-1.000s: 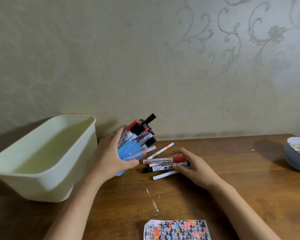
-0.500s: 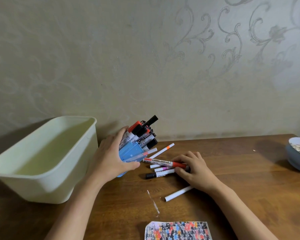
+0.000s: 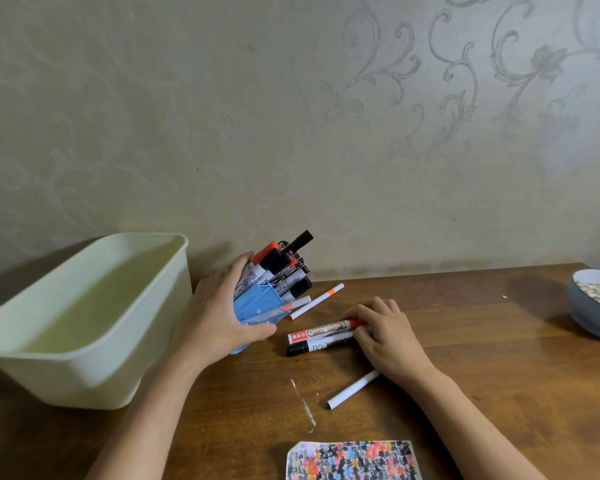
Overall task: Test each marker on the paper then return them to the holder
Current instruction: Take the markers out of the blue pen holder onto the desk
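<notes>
My left hand (image 3: 219, 317) grips a blue marker holder (image 3: 257, 308), tilted to the right and full of several red- and black-capped markers (image 3: 278, 261). My right hand (image 3: 383, 332) curls its fingers over the right ends of a red whiteboard marker (image 3: 321, 331) and a black marker (image 3: 317, 347) lying side by side on the wooden table (image 3: 482, 358). A thin white pen with an orange band (image 3: 317, 301) lies behind them. Another white pen (image 3: 352, 389) lies under my right wrist. A paper covered in coloured scribbles (image 3: 352, 460) sits at the front edge.
A large pale green plastic bin (image 3: 84, 372) stands at the left, close to my left arm. A blue bowl with pale contents (image 3: 593, 310) sits at the far right edge. A patterned wall rises behind the table.
My right hand has gathered the red and black markers together and slid them slightly right. One white pen rolled toward the front. My left hand keeps holding the tilted holder.
</notes>
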`<state>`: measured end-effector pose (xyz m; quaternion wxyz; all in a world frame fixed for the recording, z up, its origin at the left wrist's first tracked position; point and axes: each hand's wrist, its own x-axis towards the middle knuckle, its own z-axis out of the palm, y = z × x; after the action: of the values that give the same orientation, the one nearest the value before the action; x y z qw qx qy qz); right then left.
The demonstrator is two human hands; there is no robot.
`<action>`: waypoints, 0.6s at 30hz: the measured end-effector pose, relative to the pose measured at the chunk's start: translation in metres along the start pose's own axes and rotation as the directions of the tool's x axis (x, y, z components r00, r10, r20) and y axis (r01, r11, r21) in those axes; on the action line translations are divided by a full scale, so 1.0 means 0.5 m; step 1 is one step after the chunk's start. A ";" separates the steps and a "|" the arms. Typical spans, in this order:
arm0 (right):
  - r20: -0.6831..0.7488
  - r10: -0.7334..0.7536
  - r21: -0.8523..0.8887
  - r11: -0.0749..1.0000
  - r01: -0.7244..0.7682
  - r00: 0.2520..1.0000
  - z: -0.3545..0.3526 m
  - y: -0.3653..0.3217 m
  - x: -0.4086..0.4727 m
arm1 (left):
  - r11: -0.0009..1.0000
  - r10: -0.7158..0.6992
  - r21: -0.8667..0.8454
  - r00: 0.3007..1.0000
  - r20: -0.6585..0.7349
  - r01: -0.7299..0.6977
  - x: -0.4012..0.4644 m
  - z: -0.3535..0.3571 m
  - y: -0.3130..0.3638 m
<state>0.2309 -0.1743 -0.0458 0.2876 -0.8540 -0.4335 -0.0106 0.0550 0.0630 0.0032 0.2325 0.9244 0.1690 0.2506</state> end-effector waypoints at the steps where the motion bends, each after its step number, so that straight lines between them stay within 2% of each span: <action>1: 0.004 -0.001 -0.003 1.000 0.001 1.000 0.000 -0.001 0.001 | 1.000 -0.002 0.001 1.000 0.003 0.002 0.000 -0.001 0.000; 18: 0.017 -0.029 -0.065 0.997 0.030 0.999 -0.001 -0.006 0.009 | 0.996 0.073 0.039 0.995 0.073 -0.076 -0.009 -0.014 0.007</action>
<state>0.2317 -0.1696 -0.0429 0.2561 -0.8564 -0.4478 -0.0222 0.0481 0.0606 0.0087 0.2097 0.9431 0.1310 0.2222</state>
